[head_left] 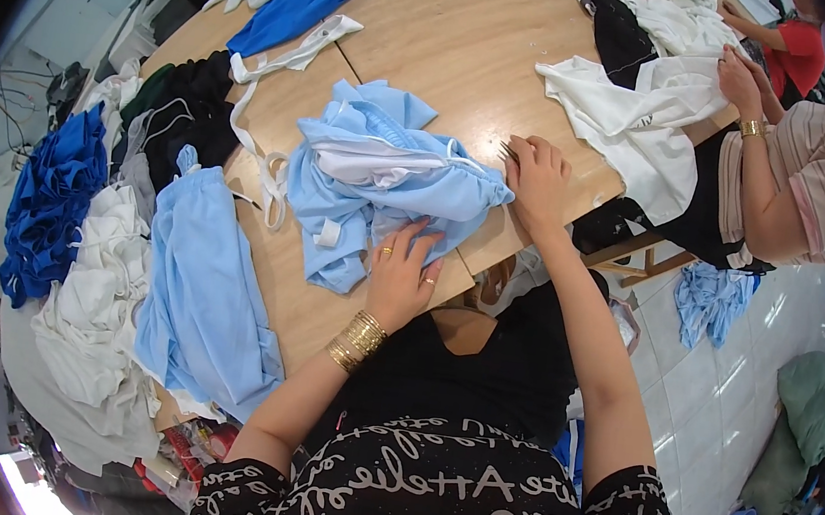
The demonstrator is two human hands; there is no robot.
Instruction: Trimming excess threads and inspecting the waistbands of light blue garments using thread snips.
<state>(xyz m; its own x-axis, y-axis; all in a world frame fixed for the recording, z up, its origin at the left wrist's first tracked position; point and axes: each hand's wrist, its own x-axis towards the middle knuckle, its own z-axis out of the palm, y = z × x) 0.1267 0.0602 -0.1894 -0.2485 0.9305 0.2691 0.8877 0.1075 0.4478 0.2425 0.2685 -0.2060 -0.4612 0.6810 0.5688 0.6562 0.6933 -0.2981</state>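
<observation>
Head view, the only one: light-blue garment (381, 179) on the near edge of the tabletop (456, 36), in front of the person, bunched up, a paler part showing among its folds. Left hand (405, 275) palm down on the garment's near side, grip wide, fingers spread on the cloth, no pinch seen. Right hand (540, 175) at the garment's right end, grip narrow, holding small snips (508, 151), dark thin points toward the garment; can't tell if the blades are biting anything. Progress, as a judgement: mid-handling, garment laid out of any pile and under both hands, but neither flat nor folded nor set aside; any cut made or pending is too small to tell. A white strap (243, 122) lies loose to its left, apparently not in use. Farther left, a light-blue pile (204, 281), a white pile (102, 295) and a dark-blue pile (54, 205): looks like plenty of cloth around, but which is done and which is waiting, can't tell. Co-worker (792, 182) at right handles white cloth (637, 130), apart from the garment
</observation>
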